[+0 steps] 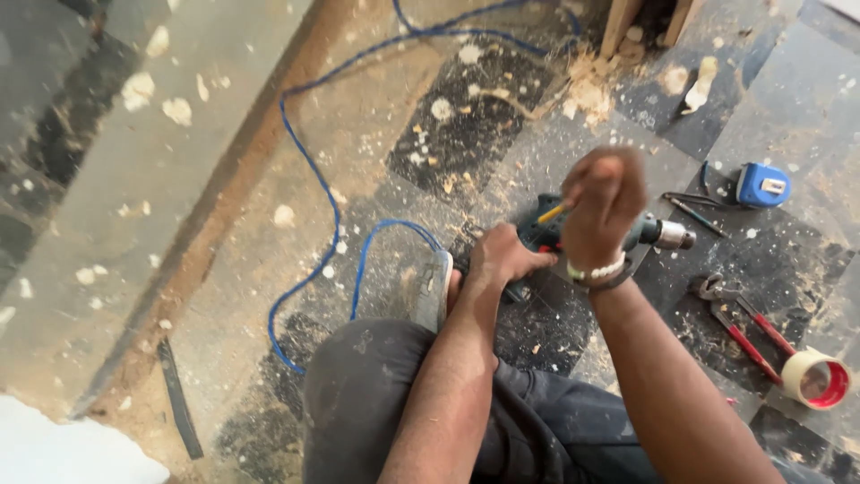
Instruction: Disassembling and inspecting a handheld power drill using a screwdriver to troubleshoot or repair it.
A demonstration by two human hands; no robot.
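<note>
A dark green electric drill [658, 233] lies on the dusty tiled floor, its metal chuck pointing right. My left hand [502, 258] presses down on the drill's body near the handle. My right hand [602, 199] is raised just above the drill, fingers closed around a yellow-handled tool [554, 212], likely a screwdriver, whose tip is hidden. A bracelet sits on my right wrist. My knee in dark trousers [376, 394] fills the lower middle.
A blue cable [309, 166] loops across the floor from the drill to the top. A blue tape measure [762, 185], red-handled pliers [743, 332] and a red-cored tape roll [815, 378] lie to the right. Sawdust and wood pieces [618, 36] sit at the top.
</note>
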